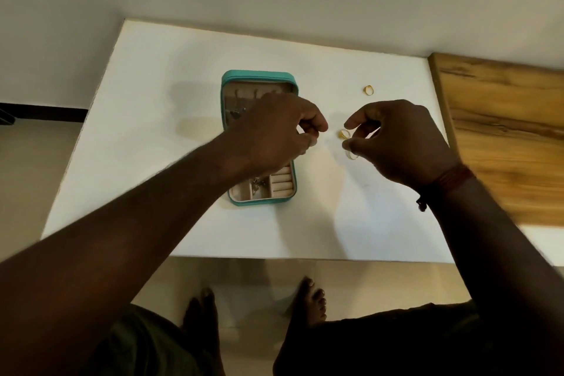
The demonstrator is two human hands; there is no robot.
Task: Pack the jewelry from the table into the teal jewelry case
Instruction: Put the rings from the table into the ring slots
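Observation:
The teal jewelry case [227, 82] lies open in the middle of the white table, lid at the far end and compartments at the near end. Small pieces lie in one near compartment [258, 186]. My left hand [274, 131] hovers over the case with its fingers curled closed, and I see nothing in them. My right hand [403, 140] is to the right of the case, with a gold ring [351, 156] pinched at the thumb tip. A second gold ring [344, 133] lies on the table just beyond that thumb. A third gold ring [368, 90] lies farther back.
The white table [152, 146] ends at a near edge above my bare feet [311, 299]. A wooden surface [503, 131] adjoins the table on the right. A plain wall stands behind it. A red thread band [451, 180] circles my right wrist.

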